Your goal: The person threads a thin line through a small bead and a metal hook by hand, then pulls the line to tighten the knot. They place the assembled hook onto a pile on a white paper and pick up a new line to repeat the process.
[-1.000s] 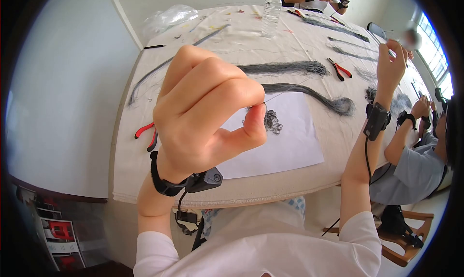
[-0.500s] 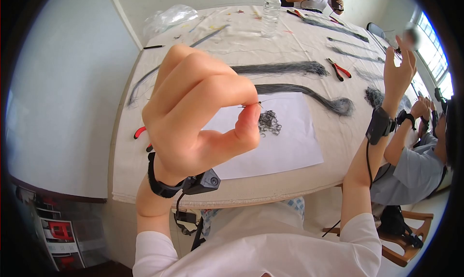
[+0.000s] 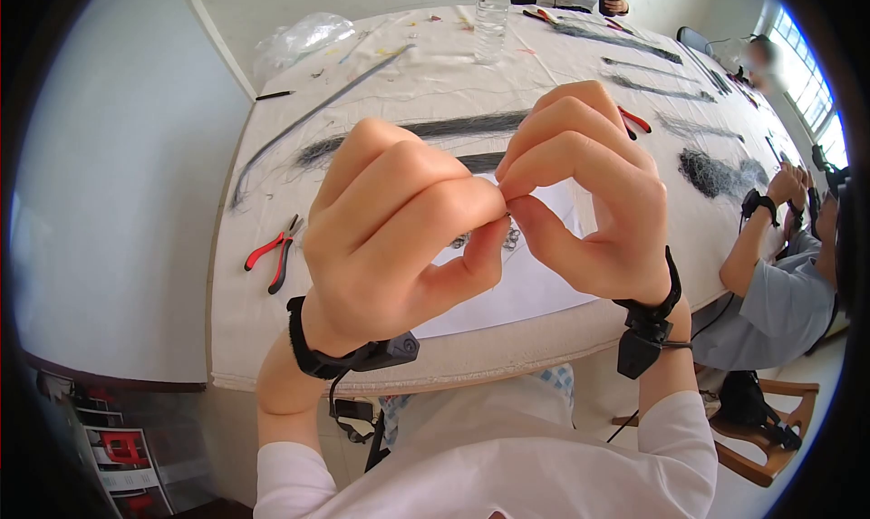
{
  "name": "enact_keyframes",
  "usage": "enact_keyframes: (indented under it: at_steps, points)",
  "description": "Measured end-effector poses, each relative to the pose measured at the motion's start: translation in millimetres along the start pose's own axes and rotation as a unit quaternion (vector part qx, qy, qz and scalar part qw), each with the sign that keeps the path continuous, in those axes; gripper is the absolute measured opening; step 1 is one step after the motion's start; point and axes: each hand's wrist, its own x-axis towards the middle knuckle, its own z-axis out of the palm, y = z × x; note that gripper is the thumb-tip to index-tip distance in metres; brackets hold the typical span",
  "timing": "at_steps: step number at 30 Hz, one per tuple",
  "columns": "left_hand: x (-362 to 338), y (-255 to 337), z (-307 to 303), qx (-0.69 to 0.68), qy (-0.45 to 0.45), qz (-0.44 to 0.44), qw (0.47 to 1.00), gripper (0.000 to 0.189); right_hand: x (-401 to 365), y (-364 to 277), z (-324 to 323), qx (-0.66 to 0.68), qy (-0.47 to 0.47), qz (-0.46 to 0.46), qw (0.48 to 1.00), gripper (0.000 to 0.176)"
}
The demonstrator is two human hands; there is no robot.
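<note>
Above the bench's near edge (image 3: 517, 352), my left hand (image 3: 381, 229) and right hand (image 3: 627, 191) pinch, contents hidden; dark loops (image 3: 513, 238) seem light, springy, best nipped edgewise.

Lighting: bright indoor daylight, strongest at the window (image 3: 807, 75), two o'clock, its panes near white. Counter (image 3: 249, 338): pale, evenly lit. Shadows: soft, on the undersides of left hand (image 3: 399, 229) and right hand (image 3: 589, 193). Focus: both hands sharp; pinched fingertips too small for detail; blurred patch over a person (image 3: 761, 55), two o'clock. Distortion: fisheye, straight edges bowed, corners black.
</note>
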Motion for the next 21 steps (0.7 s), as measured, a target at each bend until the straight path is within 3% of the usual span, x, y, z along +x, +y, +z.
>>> enact_keyframes:
  at_steps: [21]
  points:
    - [-2,0,-4,-0.065,-0.016,-0.051,0.996,0.012,2,-4,-19,-0.088,0.013,-0.024,0.996,0.013]
